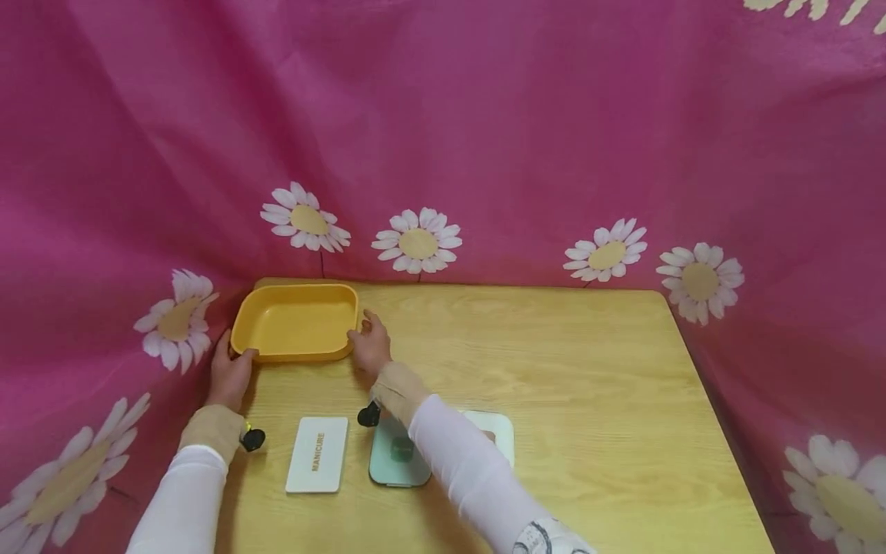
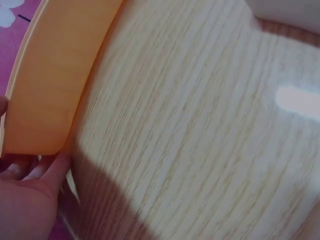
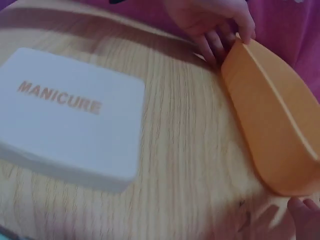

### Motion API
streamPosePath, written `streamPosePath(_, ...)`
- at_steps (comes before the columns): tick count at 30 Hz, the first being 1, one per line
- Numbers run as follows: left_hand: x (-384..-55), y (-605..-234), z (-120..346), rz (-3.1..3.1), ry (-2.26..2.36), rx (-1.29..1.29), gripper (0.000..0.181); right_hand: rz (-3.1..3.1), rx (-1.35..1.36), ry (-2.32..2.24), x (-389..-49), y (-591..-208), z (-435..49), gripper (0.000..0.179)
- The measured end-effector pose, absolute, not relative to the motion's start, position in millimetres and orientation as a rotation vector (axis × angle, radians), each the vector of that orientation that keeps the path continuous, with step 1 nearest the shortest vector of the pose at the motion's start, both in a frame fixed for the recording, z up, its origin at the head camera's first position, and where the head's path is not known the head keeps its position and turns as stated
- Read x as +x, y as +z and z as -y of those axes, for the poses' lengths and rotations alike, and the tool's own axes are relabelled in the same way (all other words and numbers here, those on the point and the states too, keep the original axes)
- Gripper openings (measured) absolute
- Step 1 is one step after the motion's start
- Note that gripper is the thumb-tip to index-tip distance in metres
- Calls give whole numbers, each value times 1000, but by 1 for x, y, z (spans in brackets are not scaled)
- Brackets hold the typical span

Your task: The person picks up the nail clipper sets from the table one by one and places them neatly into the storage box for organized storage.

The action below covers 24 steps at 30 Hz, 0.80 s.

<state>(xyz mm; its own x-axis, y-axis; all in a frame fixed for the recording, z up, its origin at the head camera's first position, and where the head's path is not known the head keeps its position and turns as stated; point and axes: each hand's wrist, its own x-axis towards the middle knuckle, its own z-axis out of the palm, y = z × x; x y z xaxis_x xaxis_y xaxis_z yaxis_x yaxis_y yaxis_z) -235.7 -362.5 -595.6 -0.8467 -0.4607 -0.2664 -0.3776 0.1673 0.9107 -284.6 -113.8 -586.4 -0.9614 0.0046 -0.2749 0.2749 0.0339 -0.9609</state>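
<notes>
A yellow plastic tray (image 1: 294, 323) with rounded corners and nothing inside sits at the table's back left corner. My left hand (image 1: 231, 377) grips its near left corner, thumb over the rim; in the left wrist view the fingers (image 2: 52, 172) curl beneath that end. At the opposite side, my right hand (image 1: 372, 346) holds the tray's right end between thumb and fingers, though the fingers' contact is partly hidden. Only a bit of the right thumb (image 3: 304, 215) shows in the right wrist view, by the tray's lower corner.
Nearer on the wooden table (image 1: 567, 385) lies a white box marked MANICURE (image 1: 317, 455). Beside it, a pale green case (image 1: 400, 462) and a whitish case (image 1: 500, 431) are partly covered by my right forearm. Pink floral cloth (image 1: 512, 138) surrounds the table at the back and sides.
</notes>
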Motion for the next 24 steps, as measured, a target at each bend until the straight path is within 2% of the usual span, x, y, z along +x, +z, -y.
streamPosePath(6,-241,-591,357,2266,-1874,891,77,-2078,339,-2051,-290,-591,106,64)
streamPosePath(24,-239,-596,359,2305,-1843,888,75,-1995,187,-2113,-293,-593,118,73)
